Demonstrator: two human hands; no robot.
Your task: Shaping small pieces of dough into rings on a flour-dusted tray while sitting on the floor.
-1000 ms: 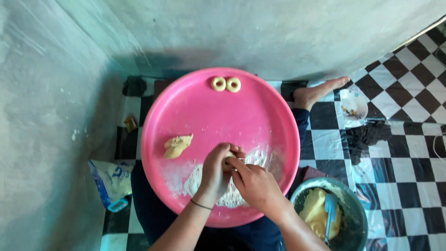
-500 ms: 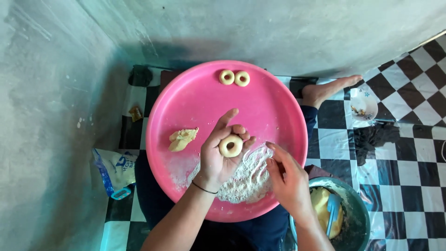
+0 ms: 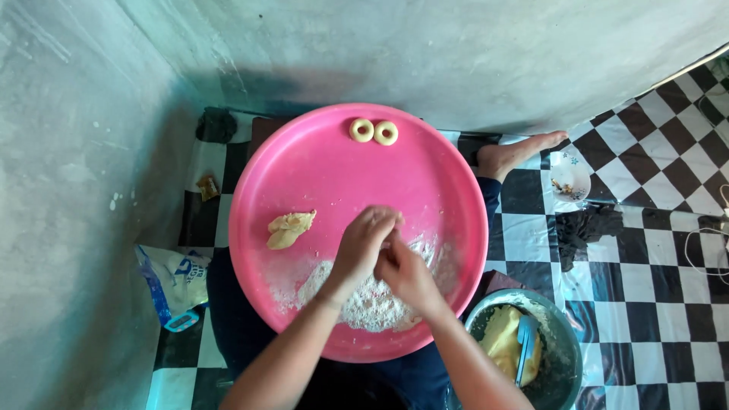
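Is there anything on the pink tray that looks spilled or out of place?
Nothing stands out. The flour lies loose on the pink tray under both hands, but stays inside the rim. Two dough rings sit neatly side by side at the far edge.

Two dough rings [image 3: 373,131], one dough lump [image 3: 288,228]

soft even daylight, teal colour cast, wide-angle bending at edges

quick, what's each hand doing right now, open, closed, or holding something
Left hand: fingers curled over the pink tray, meeting the right; what it holds cannot be told.
Right hand: fingers curled against the left; contents hidden.
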